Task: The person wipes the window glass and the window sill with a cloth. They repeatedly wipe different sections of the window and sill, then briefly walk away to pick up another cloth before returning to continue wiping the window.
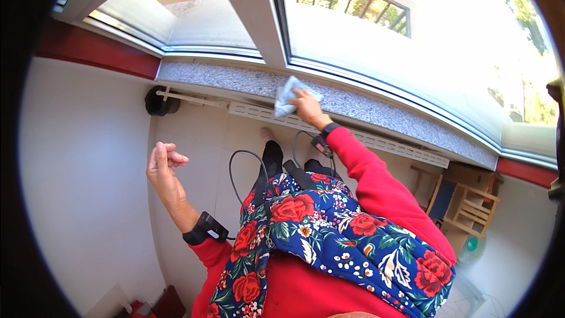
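My right hand (306, 108) holds a pale blue cloth (284, 95) against the speckled grey stone windowsill (357, 105), near the sill's inner edge. Part of the cloth hangs past that edge, and my fingers hide some of it. Over the floor to the left, my left hand (167, 165) is raised with its fingers loosely curled and apart; nothing is in it. Above the sill stands a white window frame (251, 4) with large glass panes.
Below the sill runs a white slotted radiator (265, 114), with a dark pot-like container (161, 101) at its left end. Wooden furniture (474, 210) and cardboard stand at the right. A black cable (231, 170) loops beside my legs. White wall (88, 163) bounds the left.
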Available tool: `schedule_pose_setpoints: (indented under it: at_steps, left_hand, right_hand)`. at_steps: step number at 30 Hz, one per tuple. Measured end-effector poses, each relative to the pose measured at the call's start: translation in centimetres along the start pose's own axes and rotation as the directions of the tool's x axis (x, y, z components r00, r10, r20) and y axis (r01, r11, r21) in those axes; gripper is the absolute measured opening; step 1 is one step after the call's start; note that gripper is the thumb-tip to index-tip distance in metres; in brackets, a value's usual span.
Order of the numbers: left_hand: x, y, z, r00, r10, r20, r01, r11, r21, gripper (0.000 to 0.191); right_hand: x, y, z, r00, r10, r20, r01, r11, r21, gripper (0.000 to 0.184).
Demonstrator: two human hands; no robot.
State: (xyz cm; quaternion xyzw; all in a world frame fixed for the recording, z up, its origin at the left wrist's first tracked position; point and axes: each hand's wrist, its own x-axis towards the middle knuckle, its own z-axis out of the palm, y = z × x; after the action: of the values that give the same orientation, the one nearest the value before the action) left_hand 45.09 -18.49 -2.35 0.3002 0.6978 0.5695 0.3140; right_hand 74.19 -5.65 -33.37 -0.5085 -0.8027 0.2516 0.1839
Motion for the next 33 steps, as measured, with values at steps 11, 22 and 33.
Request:
schedule_pose_setpoints:
  at_steps: [11,22,33]
  left_hand:
    - [-1.2,-0.2,3.9,0.984,0.049,0.169,-0.043,0.998,-0.04,0.03]
    - [-4.5,-0.2,3.7,0.986,0.107,0.125,-0.099,0.992,-0.076,0.03]
    - [-4.9,-0.2,5.4,0.983,0.09,0.158,-0.08,0.995,-0.063,0.03]
  right_hand:
    - [-23.9,22.9,-13.5,0.019,0.882,-0.472,-0.872,0.245,0.424,0.033]
    - [-14.0,20.2,-14.6,-0.028,0.811,-0.584,-0.727,0.384,0.569,0.017]
    - [-4.2,7.0,-9.1,0.586,0.768,-0.258,-0.67,0.639,0.378,0.023]
